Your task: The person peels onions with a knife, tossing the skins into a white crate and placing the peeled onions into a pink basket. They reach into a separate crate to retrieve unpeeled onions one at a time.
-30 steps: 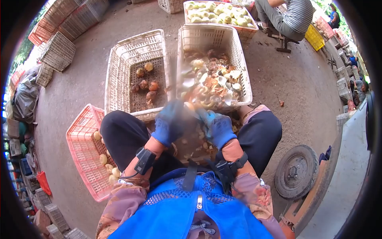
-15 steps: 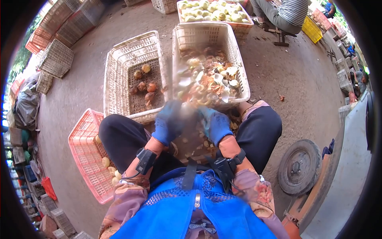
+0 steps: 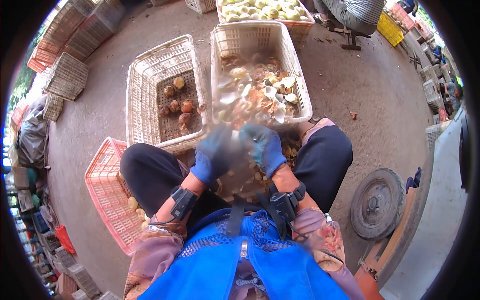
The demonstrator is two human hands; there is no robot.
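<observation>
My left hand [image 3: 214, 154], in a blue glove, is closed around a pale onion [image 3: 235, 135]; a blur over the middle of the view hides most of it. Against it, my right hand [image 3: 264, 150], gloved alike, has its fingers curled in; what they hold, if anything, is hidden. Just beyond the hands stands a white crate [image 3: 305, 95] with onion skins and peel scraps [image 3: 267, 102]. To its left, another white crate [image 3: 142, 100] contains several unpeeled brown onions [image 3: 186, 106]. Beside my left knee is a pink crate [image 3: 107, 185] with pale onions [image 3: 133, 203].
A crate of peeled onions [image 3: 265, 9] stands at the far side, near a seated person [image 3: 357, 15] on a low stool. A wheel [image 3: 376, 204] is at the right, by a metal panel [image 3: 425, 210]. Stacked crates [image 3: 67, 75] line the left. Scraps lie between my feet.
My right hand has shifted slightly left and up, its fingers curling closer to my left hand. Less of the pale onion shows between them. The whole view has shifted slightly.
</observation>
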